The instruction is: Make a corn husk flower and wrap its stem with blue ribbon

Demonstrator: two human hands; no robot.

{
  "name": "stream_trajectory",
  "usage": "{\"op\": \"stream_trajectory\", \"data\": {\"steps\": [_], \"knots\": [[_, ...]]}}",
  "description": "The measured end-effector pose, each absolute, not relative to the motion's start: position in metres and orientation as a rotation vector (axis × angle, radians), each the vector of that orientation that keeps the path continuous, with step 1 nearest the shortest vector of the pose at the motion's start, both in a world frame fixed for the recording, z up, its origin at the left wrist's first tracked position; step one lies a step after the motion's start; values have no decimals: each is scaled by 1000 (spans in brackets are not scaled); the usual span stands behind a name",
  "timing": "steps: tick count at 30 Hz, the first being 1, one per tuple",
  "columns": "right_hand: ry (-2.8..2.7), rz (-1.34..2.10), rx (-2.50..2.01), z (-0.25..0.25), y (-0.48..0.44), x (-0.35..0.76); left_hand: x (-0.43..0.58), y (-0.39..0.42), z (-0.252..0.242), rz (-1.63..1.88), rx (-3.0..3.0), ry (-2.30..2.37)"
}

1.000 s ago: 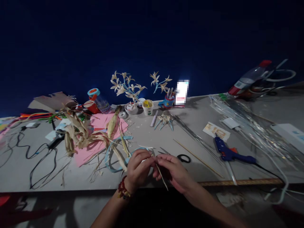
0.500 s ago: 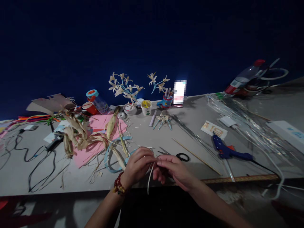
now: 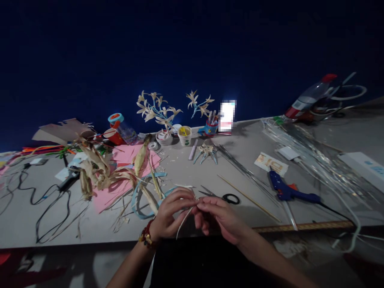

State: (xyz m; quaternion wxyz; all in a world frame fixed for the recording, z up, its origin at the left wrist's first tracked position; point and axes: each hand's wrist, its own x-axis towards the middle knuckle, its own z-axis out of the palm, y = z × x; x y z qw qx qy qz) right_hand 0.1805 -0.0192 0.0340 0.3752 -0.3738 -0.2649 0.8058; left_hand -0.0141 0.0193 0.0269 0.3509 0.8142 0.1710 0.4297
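My left hand [image 3: 172, 212], with a beaded bracelet at the wrist, meets my right hand [image 3: 217, 212] at the front edge of the table. Both hands have thumb and fingers pinched together, fingertips touching. Between them is a thin pale strip [image 3: 183, 223], which looks like corn husk; its loose end hangs down below the left fingers. The part inside the fingertips is hidden. Just behind the right hand lie black-handled scissors [image 3: 231, 199]. Dried corn husks [image 3: 97, 172] and a blue strip [image 3: 135, 200] lie to the left of my left hand.
Right of the hands lie a wooden stick [image 3: 249, 198], a blue glue gun [image 3: 291, 192] and several thin wires [image 3: 243, 166]. Husk flowers [image 3: 157, 108] stand at the back near a lit phone [image 3: 227, 116]. Pink paper [image 3: 103, 200] and black cables [image 3: 37, 222] are on the left.
The strip's loose end has swung left and towards my left palm. My fingers have shifted slightly while keeping their pinch.
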Motion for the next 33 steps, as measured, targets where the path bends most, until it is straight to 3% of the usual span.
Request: {"op": "stream_trajectory", "data": {"steps": [13,20,33], "knots": [[-756,1950,-959,32,-20,178,0,8,18,1288,1930,640],[-939,1613,-1106,32,-16,184,7,2,16,1286,1741,732],[-1219,1402,-1166,30,-21,182,14,-9,10,1290,1357,828]]}}
